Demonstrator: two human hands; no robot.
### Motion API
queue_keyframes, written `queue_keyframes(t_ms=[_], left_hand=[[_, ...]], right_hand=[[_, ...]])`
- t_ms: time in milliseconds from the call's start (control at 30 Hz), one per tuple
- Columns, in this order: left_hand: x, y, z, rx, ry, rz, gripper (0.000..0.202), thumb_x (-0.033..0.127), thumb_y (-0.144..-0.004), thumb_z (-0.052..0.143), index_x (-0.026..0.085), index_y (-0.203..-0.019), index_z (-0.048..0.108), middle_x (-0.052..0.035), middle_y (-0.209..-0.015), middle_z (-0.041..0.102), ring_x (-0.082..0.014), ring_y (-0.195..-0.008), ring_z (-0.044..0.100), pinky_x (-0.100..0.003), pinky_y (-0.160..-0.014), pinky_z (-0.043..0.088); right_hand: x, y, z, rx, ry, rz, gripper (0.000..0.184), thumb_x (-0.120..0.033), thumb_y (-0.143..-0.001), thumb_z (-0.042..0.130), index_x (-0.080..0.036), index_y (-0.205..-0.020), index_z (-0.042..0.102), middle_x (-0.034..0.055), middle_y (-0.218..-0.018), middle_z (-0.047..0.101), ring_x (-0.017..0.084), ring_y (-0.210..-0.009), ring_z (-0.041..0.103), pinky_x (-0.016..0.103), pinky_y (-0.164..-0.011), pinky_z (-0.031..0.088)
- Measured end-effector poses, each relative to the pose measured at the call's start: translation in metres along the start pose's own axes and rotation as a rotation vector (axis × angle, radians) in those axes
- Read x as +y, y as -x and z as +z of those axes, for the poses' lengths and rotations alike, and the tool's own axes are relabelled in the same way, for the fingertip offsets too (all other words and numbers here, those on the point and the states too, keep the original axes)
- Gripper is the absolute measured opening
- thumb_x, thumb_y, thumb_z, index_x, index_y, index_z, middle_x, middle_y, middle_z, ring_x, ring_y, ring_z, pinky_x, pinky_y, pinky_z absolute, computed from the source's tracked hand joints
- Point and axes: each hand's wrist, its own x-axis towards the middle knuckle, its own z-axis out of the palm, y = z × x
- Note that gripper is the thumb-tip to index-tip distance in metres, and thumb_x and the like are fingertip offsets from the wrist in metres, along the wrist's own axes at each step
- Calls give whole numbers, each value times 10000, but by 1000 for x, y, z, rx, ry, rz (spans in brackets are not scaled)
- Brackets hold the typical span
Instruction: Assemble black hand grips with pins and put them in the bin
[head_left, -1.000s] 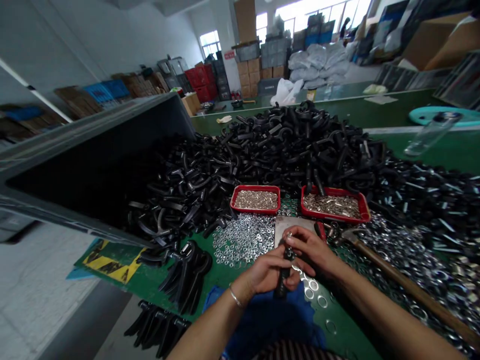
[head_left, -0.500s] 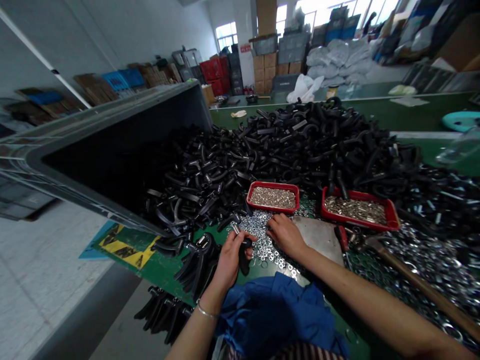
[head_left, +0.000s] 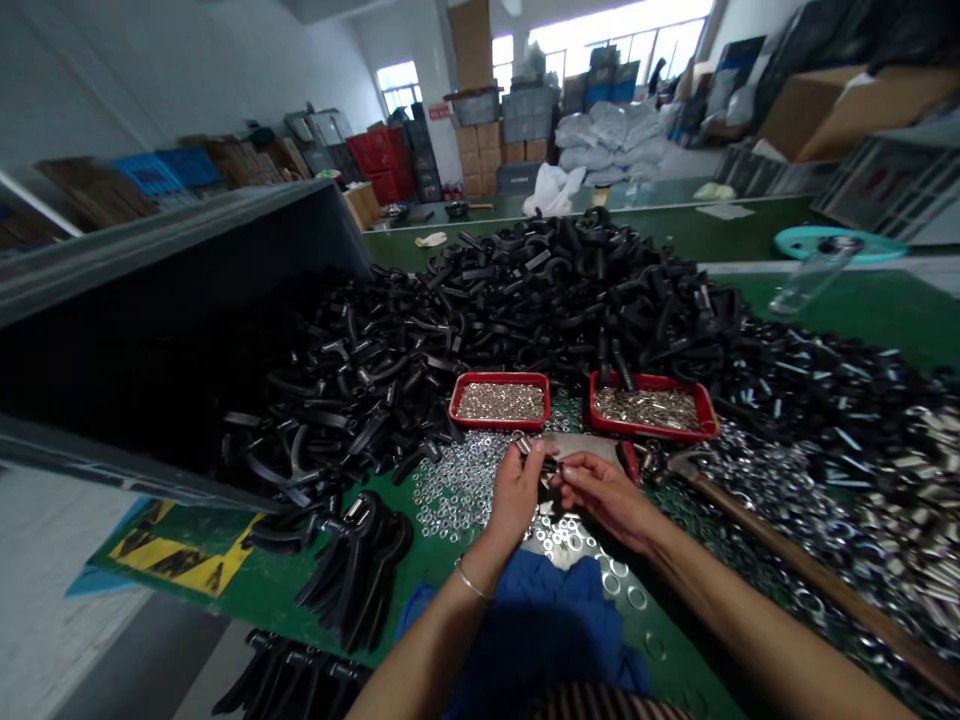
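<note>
My left hand (head_left: 515,490) is closed round a black plastic handle part (head_left: 541,462) whose metal tip points up. My right hand (head_left: 600,490) pinches something small and silvery against that part, too small to name. Both hands hover over a flat metal plate (head_left: 581,446) and a spread of loose silver washers (head_left: 469,480) on the green table (head_left: 885,305). A wrist bangle (head_left: 472,580) circles my left arm.
Two red trays of small metal pieces (head_left: 500,399) (head_left: 649,408) sit beyond the hands. A big heap of black handle parts (head_left: 540,290) fills the table, and finished black grips (head_left: 360,560) lie at the left. A hammer (head_left: 787,560) lies right. A large grey bin (head_left: 150,330) stands left.
My right hand left the washer pile and came back to the part. My left hand lifted the black part toward the middle, over the metal plate.
</note>
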Motion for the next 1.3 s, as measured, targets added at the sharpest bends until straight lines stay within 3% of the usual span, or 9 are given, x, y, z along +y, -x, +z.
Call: queue_keyframes(t_ms=[233, 367, 533, 667, 767, 867, 967, 1167, 1300], left_hand=[[0, 3, 32, -26, -157, 5, 289, 445, -973, 477, 194, -864, 570, -33, -856, 634, -174, -821, 576, -285, -788, 419], [4, 8, 41, -12, -203, 23, 275, 430, -990, 450, 202, -856, 529, -18, -817, 592, -164, -768, 540, -278, -745, 405], [8, 14, 48, -54, -189, 45, 264, 425, -1002, 426, 202, -944, 553, -29, -888, 622, -171, -821, 563, -284, -776, 418], [0, 12, 48, -37, -174, -5, 262, 435, -982, 457, 203, -909, 552, -17, -842, 620, -176, -774, 561, -295, -749, 423], [-10, 8, 50, -44, -128, -28, 272, 455, -944, 523, 200, -860, 569, -8, -800, 609, -178, -765, 559, -297, -751, 429], [-13, 3, 59, -99, 40, -118, 296, 485, -904, 585, 191, -874, 594, -17, -820, 630, -176, -788, 578, -293, -760, 445], [-13, -6, 74, -116, 381, -285, 345, 521, -869, 625, 182, -892, 566, -19, -815, 641, -141, -699, 574, -270, -686, 451], [-26, -18, 86, -66, 822, -414, 362, 424, -768, 768, 162, -880, 543, -11, -784, 630, -93, -647, 551, -255, -671, 469], [-38, -17, 77, -112, 834, -401, 338, 418, -790, 758, 158, -888, 566, -19, -803, 633, -110, -701, 574, -266, -690, 485]], right_hand=[[-4, 10, -19, -30, -6, -58, 318, -404, -807, 771, -188, -956, 591, 22, -860, 723, 108, -621, 649, 265, -654, 528], [-4, 19, -23, 66, 341, -260, 241, -415, -874, 686, -229, -963, 559, -18, -712, 674, 160, -588, 662, 314, -633, 523], [4, 26, -31, 170, 784, -613, 170, -355, -918, 619, -232, -1029, 581, 74, -958, 705, 215, -834, 695, 368, -766, 547], [11, 23, -32, 217, 880, -574, 152, -333, -991, 502, -209, -1060, 558, 46, -842, 706, 183, -693, 685, 319, -655, 551], [4, 26, -32, 226, 1153, -645, 234, -319, -1007, 468, -182, -1138, 604, 112, -987, 726, 238, -903, 697, 378, -797, 551], [-17, 43, -42, 101, 1386, -604, 337, -335, -1010, 475, -206, -1300, 588, 125, -1115, 720, 247, -992, 688, 384, -861, 543], [-42, 69, -77, 119, 1451, -550, 386, -332, -1009, 480, -238, -1378, 542, 109, -1217, 689, 229, -1079, 660, 381, -932, 527], [-90, 115, -204, 782, 1661, -227, 272, -235, -973, 450, -199, -1148, 654, 100, -1131, 697, 224, -1045, 654, 368, -930, 513], [-123, 119, -253, 1025, 1736, -49, 267, -169, -941, 458, -131, -1132, 640, 183, -1144, 648, 276, -1090, 610, 400, -931, 477]])
